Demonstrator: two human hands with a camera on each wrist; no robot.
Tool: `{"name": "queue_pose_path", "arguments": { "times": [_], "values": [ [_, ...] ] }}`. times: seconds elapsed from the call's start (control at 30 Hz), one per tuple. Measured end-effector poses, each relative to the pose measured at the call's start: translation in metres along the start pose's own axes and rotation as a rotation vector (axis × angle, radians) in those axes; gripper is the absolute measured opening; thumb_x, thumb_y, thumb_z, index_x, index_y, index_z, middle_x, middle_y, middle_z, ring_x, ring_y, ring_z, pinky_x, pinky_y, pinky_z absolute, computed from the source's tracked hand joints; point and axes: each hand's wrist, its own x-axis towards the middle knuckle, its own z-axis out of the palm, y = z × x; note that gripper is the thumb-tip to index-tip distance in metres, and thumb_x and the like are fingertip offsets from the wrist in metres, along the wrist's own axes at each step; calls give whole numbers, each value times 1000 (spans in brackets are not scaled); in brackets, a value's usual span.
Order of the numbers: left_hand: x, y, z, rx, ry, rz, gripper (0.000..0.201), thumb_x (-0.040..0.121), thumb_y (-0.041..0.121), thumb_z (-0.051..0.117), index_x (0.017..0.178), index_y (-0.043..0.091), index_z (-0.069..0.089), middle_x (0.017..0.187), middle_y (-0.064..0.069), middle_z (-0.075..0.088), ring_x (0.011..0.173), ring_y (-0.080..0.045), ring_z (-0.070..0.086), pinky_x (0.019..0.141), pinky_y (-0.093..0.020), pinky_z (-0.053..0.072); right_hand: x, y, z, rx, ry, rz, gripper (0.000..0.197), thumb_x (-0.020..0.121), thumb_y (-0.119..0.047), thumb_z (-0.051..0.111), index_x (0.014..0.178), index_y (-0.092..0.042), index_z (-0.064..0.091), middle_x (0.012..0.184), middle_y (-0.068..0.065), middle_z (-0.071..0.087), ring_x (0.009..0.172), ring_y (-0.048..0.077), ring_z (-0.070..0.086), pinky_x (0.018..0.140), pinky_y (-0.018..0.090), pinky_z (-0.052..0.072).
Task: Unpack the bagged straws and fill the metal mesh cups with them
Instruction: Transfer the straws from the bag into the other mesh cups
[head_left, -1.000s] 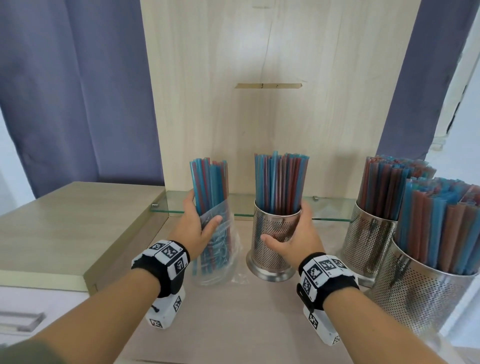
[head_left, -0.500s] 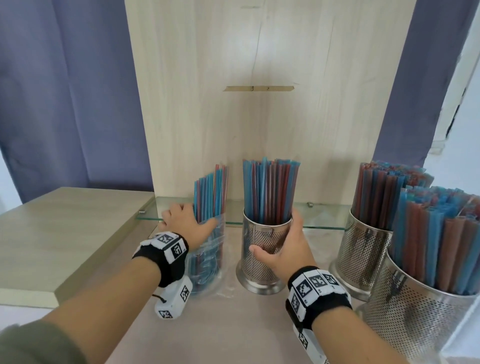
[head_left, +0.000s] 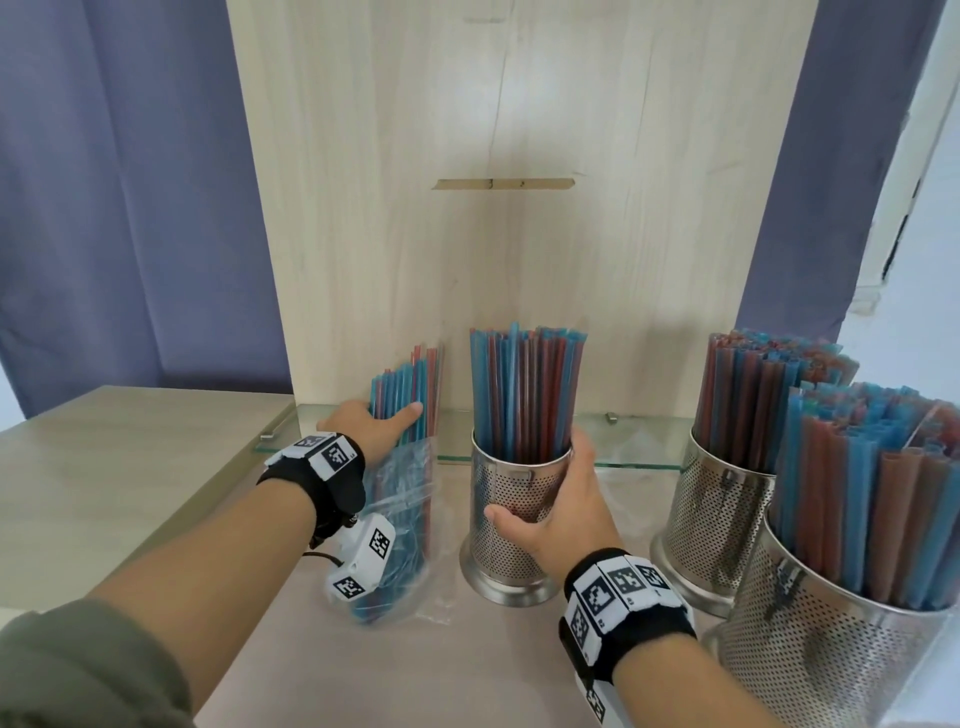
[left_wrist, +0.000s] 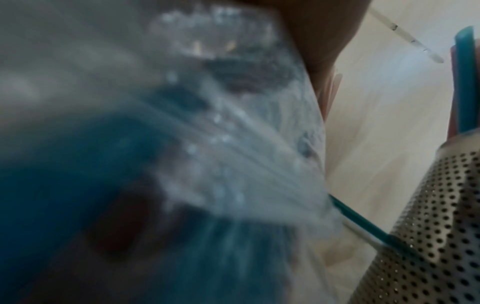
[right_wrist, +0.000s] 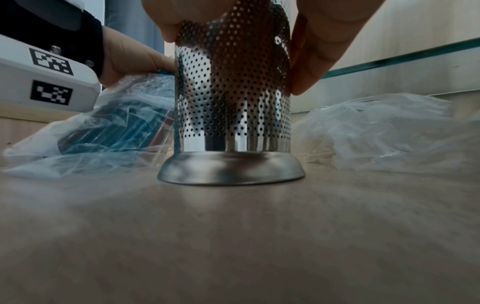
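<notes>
A pale wood worktop (head_left: 363, 649) carries everything, backed by a tall light wooden panel (head_left: 519, 234) with a narrow glass shelf (head_left: 634, 441) along its foot and purple-grey curtains (head_left: 130, 208) on either side.

At the right edge stand two large perforated steel cups, the nearer one (head_left: 831, 665) and one behind it (head_left: 722, 525), both packed with upright blue and red straws.

Toward the rear middle stands a smaller perforated steel cup with a flared base (head_left: 506, 525), also full of upright blue and red straws (head_left: 524, 389). The right hand (head_left: 561, 514) wraps it, thumb on the near left wall and fingers round the right side; the right wrist view shows its base flat on the worktop.

Just left of it, a crumpled clear plastic bag (head_left: 400, 519) holds a bundle of blue and red straws (head_left: 410, 395) that leans toward the back panel, upper ends sticking out of the bag. The left hand (head_left: 371, 431) holds this bundle near the bag's mouth, thumb across the front.

An empty clear bag (right_wrist: 389, 131) lies behind the cup on the right.

Both wristbands carry black-and-white square code markers (head_left: 332, 454); no readable lettering shows anywhere.
</notes>
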Motion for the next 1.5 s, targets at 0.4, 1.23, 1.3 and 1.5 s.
{"name": "queue_pose_path", "arguments": {
  "times": [0.4, 1.23, 1.3, 1.5],
  "values": [
    [-9, 19, -13, -213, 72, 113, 27, 93, 36, 60, 88, 10, 62, 73, -3, 60, 71, -24, 60, 60, -27, 47, 1, 1, 0, -3, 0, 0, 119, 51, -52, 86, 143, -46, 10, 140, -13, 44, 123, 9, 50, 106, 34, 45],
    [-67, 109, -156, -921, 572, 542, 22, 95, 30, 54, 89, 10, 50, 56, 6, 54, 53, -12, 54, 58, -25, 49, 1, 1, 1, -7, 2, 2, 119, 52, -50, 87, 145, -38, 14, 137, -9, 47, 122, 12, 51, 103, 39, 48],
    [-88, 113, -157, -970, 494, 559, 23, 94, 31, 56, 78, 16, 50, 53, 7, 52, 53, -13, 53, 60, -28, 49, 0, 0, 0, -7, 7, 0, 117, 53, -47, 87, 145, -36, 16, 135, -8, 48, 121, 13, 52, 103, 38, 47],
    [-127, 64, -81, -686, 235, 471, 42, 96, 39, 58, 59, 18, 56, 55, -1, 56, 53, -13, 55, 61, -25, 50, -2, -6, -2, -14, -9, 20, 114, 56, -43, 89, 144, -34, 18, 135, -9, 48, 121, 13, 52, 102, 38, 48]
  ]
}}
